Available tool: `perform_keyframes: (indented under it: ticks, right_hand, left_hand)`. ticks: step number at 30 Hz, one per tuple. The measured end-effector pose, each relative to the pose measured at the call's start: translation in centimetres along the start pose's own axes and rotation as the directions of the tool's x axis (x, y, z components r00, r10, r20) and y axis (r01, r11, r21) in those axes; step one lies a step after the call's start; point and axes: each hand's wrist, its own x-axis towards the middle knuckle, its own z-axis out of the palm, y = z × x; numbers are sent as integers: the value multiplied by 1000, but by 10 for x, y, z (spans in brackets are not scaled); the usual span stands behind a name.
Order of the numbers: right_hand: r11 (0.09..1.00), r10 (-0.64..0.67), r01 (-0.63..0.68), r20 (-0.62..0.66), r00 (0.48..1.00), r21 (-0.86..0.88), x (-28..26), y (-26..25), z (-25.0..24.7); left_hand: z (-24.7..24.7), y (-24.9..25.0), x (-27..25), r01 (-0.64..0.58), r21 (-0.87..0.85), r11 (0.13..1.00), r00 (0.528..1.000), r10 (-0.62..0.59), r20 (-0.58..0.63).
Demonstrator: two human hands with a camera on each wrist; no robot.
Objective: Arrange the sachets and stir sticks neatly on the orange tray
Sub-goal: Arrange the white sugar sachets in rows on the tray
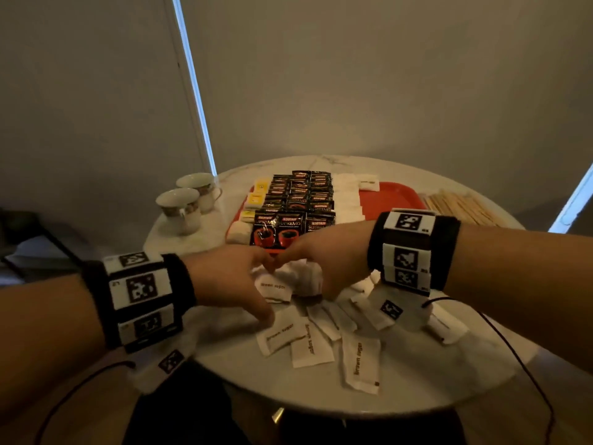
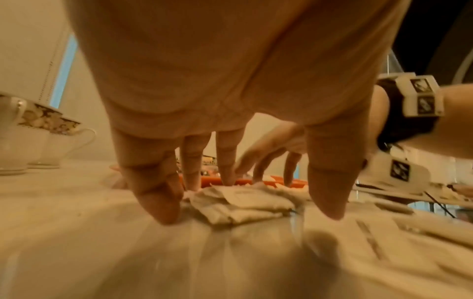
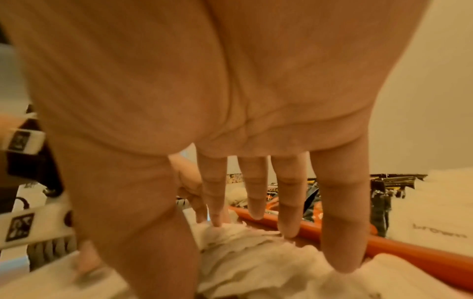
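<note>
Both hands meet over a small pile of white sugar sachets (image 1: 306, 279) on the marble table, just in front of the orange tray (image 1: 391, 197). My left hand (image 1: 253, 284) has straight, spread fingers, their tips touching the pile (image 2: 243, 206) on its far side and flanks. My right hand (image 1: 321, 252) also rests straight fingers on the pile (image 3: 256, 252), next to the tray rim (image 3: 409, 250). On the tray lie rows of black coffee sachets (image 1: 298, 200), yellow sachets (image 1: 255, 199) and white sachets (image 1: 346, 194). Wooden stir sticks (image 1: 462, 203) lie on the table right of the tray.
Several loose brown sugar sachets (image 1: 361, 358) are scattered over the near part of the round table. Two patterned cups (image 1: 181, 210) stand at the left of the tray. The tray's right part shows bare orange. The table edge curves close below the sachets.
</note>
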Motion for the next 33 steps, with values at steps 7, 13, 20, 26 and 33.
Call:
perform_keyframes:
  ticks: [7,13,20,26,33]
  right_hand:
    - [999,-16,11,-123,992,-42,1,-5,4]
    - [999,0,9,-268,963,34,6,0,1]
    - [949,92,30,-368,925,313,5,19,-11]
    - [597,214,149,-335,918,788,0,54,-32]
    - [123,381,365,-383,841,923,8,88,-37]
  left_hand:
    - [14,6,9,-1,8,1000,991,2,-135]
    - [8,9,21,-4,-50,999,988,-4,-156]
    - [-10,8,29,13,-372,928,989,-66,-130]
    - [-37,11,38,-6,-814,581,1000,-5,-11]
    - [-54,16,76,-51,-984,171,993,-94,-68]
